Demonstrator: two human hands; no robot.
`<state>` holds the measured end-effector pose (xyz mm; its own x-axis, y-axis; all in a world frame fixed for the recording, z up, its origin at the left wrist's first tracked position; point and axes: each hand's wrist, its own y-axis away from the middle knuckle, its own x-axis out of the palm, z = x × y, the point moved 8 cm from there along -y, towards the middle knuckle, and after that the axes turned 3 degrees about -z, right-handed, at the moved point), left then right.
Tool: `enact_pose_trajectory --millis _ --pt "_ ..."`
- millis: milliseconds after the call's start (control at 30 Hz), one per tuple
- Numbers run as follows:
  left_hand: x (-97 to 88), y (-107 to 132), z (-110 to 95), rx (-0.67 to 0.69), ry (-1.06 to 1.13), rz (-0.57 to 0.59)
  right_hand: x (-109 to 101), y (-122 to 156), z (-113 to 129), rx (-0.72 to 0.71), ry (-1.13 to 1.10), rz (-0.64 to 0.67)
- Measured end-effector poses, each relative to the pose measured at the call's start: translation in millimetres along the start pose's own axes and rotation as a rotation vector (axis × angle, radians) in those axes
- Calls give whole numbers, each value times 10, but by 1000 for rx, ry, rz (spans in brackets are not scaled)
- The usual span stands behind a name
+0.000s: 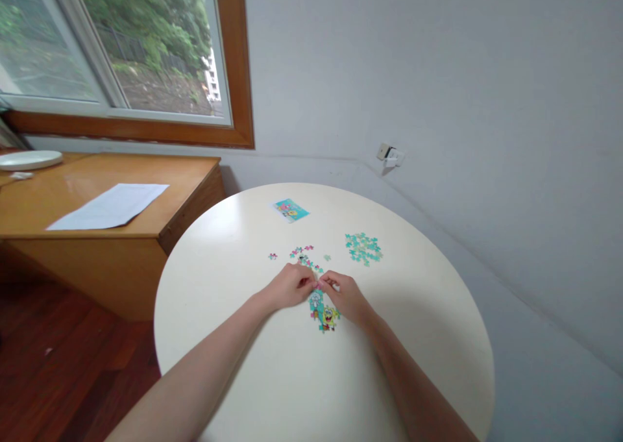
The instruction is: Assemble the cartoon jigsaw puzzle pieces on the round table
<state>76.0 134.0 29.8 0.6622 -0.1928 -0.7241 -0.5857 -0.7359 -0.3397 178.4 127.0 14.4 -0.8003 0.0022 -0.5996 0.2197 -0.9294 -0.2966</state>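
Note:
Both hands meet over the middle of a round white table (233, 364). My left hand (292, 285) is closed, thumb and fingertips pinched at a small pink jigsaw puzzle piece. My right hand (346, 294) pinches at the same spot from the other side; its fingertips partly hide the piece. Just below the fingers lies a joined section of jigsaw puzzle (316, 304) with a teal character and a yellow square cartoon figure (329, 319). Loose pink and teal puzzle pieces (302, 254) are scattered right beyond my hands.
A pile of green-teal puzzle pieces (363, 248) lies to the right, one single piece (327, 257) beside it. Farther back is a colourful picture card (291, 210). At left stands a wooden desk (189, 176) with a paper sheet (111, 206). A wall with a socket (389, 155) rises behind.

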Motion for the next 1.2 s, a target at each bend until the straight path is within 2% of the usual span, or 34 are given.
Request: enact_pose_trajectory --millis 333,633,1200 --pt "46 -15 -59 55 -108 40 -5 -12 -28 -3 48 23" --pt "60 -25 -40 77 -146 -8 -9 -6 -34 -13 79 15" --pt "56 -27 41 -2 -36 4 -5 -22 -79 23 16 -4"
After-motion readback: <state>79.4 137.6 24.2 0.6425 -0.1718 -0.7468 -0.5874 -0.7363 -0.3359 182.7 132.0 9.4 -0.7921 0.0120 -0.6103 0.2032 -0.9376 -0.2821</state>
